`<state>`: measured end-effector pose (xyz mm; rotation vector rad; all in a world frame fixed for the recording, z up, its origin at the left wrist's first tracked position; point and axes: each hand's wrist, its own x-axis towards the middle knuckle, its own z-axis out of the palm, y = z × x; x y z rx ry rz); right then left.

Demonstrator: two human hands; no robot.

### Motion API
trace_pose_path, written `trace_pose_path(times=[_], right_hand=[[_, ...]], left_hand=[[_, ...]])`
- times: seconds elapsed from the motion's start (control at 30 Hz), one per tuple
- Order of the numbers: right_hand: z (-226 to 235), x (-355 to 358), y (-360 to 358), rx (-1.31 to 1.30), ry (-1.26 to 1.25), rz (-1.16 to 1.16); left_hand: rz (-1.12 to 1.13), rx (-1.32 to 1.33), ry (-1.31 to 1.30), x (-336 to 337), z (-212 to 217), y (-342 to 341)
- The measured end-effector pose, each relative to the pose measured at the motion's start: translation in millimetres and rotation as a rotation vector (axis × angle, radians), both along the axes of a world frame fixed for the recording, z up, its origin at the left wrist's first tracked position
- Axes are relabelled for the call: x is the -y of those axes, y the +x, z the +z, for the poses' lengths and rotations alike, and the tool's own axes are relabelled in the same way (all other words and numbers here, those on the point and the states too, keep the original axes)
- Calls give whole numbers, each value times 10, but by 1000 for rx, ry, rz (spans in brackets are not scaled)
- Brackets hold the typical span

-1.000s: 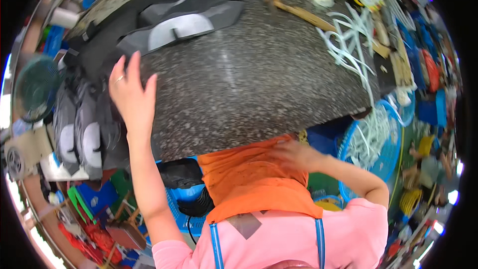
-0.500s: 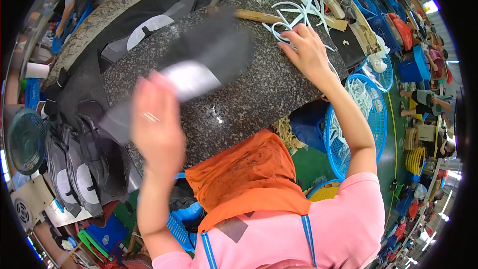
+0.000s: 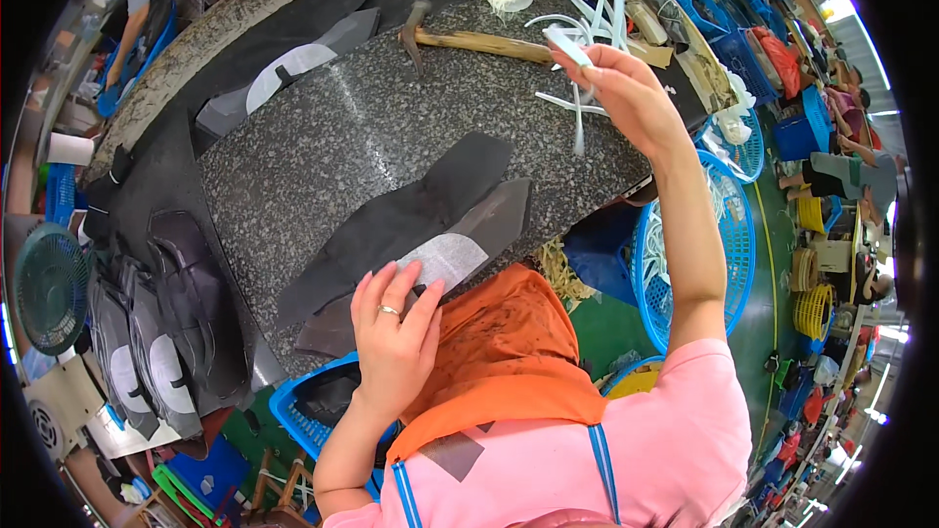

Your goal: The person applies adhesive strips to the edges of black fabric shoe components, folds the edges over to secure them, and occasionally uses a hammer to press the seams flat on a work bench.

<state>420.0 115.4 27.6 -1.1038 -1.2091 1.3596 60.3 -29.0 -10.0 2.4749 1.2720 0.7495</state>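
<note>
Crowded workshop benches and tubs ring a speckled dark stone slab (image 3: 293, 196). Just off its four o'clock side, a blue basket (image 3: 747, 244) holds pale strips; at eight o'clock, a row of dark grey pieces (image 3: 201, 303) lies overlapped. On the slab toward six o'clock rests a dark cut piece (image 3: 411, 205) with a silver half-round patch. It looks light, thin and floppy, likely to crease rather than break; its outer edge or pointed ends would be sensible places to grip. A similar grey piece (image 3: 337, 39) lies toward ten o'clock. At one o'clock, a wooden-handled hammer (image 3: 479, 42) runs toward loose strips (image 3: 579, 127), a tangle that could snag near the right hand (image 3: 631, 98). That hand pinches a pale strip (image 3: 567, 46), probably light and bendy, best taken near one end; whether it is doubled, I cannot tell. The left hand (image 3: 396, 342) lies with fingers slightly spread on the dark piece's near edge, touching the patch.
</note>
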Motion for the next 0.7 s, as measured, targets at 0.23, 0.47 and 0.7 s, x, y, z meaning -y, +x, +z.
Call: trace_pose_path(times=[0.23,0.47,0.7], right_hand=[[-152,581,-894,-616,-13,79],[-258,930,-1543,-821,-139,165],[-353,1099,-1706,-901,-213,422]], left_hand=[[-11,575,-511,-242,285,420],[92,1432,-1030,-177,220,457],[193,823,-645,287,371,-246]])
